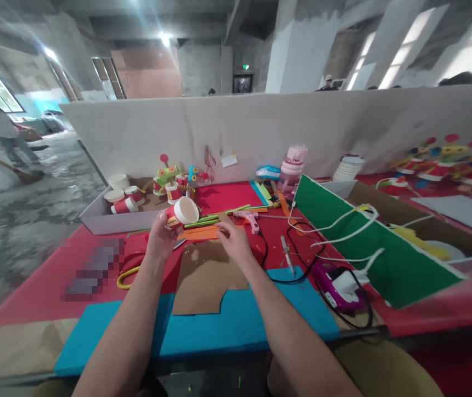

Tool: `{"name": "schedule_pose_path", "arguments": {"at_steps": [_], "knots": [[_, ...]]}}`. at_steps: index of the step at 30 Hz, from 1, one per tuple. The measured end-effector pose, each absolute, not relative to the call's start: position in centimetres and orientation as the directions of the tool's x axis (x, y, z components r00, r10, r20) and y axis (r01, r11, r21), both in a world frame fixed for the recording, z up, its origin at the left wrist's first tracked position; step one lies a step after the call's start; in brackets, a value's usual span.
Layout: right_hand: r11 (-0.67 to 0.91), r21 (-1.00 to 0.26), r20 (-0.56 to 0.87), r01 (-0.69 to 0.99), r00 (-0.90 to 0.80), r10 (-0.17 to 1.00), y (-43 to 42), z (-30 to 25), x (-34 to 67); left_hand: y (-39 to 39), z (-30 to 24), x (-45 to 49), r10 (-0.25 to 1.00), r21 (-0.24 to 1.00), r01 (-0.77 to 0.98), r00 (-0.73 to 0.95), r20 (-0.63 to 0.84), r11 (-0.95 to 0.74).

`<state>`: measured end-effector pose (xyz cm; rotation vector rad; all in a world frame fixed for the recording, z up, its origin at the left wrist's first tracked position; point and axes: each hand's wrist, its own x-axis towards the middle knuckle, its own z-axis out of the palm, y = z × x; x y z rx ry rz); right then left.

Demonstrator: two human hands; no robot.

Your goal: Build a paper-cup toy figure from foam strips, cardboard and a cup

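The fingers of the left hand [160, 238] close around the base of a red paper cup [185, 210], which lies tipped on its side in the grip, its white mouth facing the camera, just above the middle of the desk [41, 292]. The right hand [235, 242] hovers just beside it, fingers apart and lightly curled, tips at the far edge of a brown cardboard piece [207, 278]; whether they press on it cannot be told.

Orange paper strips [198, 232] and green strips [207, 220] lie under and behind the cup. A pink glue gun [247, 218] rests near the right hand, its black cord running toward the near edge. The cardboard overlaps a blue foam sheet [240, 325] along the desk's near edge.

At the far left corner, a white tray [107, 220] holds more cups, beside a paper-cup figure [167, 176]. A pink bottle [294, 165] stands at the far edge against a white partition [261, 127]. To the right, a green board [368, 248] leans tilted, white cables draped over it, above a purple device [339, 284].
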<state>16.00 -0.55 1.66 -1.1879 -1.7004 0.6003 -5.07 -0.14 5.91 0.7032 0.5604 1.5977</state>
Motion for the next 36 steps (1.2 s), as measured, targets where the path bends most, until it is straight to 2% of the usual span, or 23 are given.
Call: {"name": "schedule_pose_path", "arguments": {"at_steps": [2,4,8,11,13,15,18,21,23,27,32,34,36], "knots": [[0.380,-0.650,0.399,0.658,-0.130,0.908,-0.4,1.2,16.3,-0.5,6.2,-5.4,0.990,0.703,-0.696,-0.083,0.118,-0.142],[0.328,-0.503,0.325,0.800,-0.177,0.929,-0.3,1.1,16.7,-1.2,6.5,-5.6,0.991,0.711,-0.691,-0.075,0.112,-0.133],[0.305,-0.359,0.175,0.882,-0.257,0.950,-0.6,1.7,16.8,-2.9,6.3,-5.7,0.985,0.797,-0.580,-0.064,0.159,-0.166],[0.281,-0.332,0.188,0.901,-0.228,0.955,-1.8,2.3,16.4,-3.9,5.7,-5.9,0.990,0.887,-0.440,-0.082,0.118,-0.143],[0.274,-0.372,0.264,0.887,-0.181,0.947,-3.0,2.2,16.2,-4.5,5.4,-6.2,0.994,0.940,-0.335,-0.104,0.034,-0.067],[0.272,-0.490,0.324,0.828,-0.117,0.939,-4.3,1.6,16.3,-5.2,5.3,-6.7,0.991,0.959,-0.277,-0.109,-0.083,0.050],[0.215,-0.696,0.314,0.685,0.020,0.949,-5.7,0.0,16.5,-6.2,5.5,-7.5,0.966,0.920,-0.317,-0.042,-0.256,0.230],[0.157,-0.807,0.295,0.569,0.159,0.942,-6.1,-1.2,16.5,-6.8,5.5,-7.4,0.947,0.884,-0.362,-0.004,-0.320,0.297],[0.139,-0.859,0.274,0.493,0.212,0.938,-5.9,-1.6,16.3,-7.0,5.3,-6.9,0.958,0.888,-0.378,-0.011,-0.286,0.261],[0.165,-0.903,0.272,0.397,0.231,0.934,-5.6,-2.1,15.7,-7.2,4.3,-5.0,0.994,0.904,-0.415,0.034,-0.102,0.106],[0.213,-0.930,0.305,0.300,0.306,0.902,-5.3,-2.2,16.5,-7.7,3.8,-4.2,0.994,0.915,-0.396,-0.103,0.034,-0.072],[0.155,-0.965,0.226,0.211,0.371,0.901,-5.2,-1.8,17.2,-8.0,4.3,-4.5,0.984,0.920,-0.364,-0.145,0.100,-0.147],[0.057,-0.997,0.073,0.061,0.298,0.952,-5.4,-0.9,17.7,-8.6,4.9,-4.8,0.970,0.924,-0.312,-0.169,0.174,-0.220]]}}
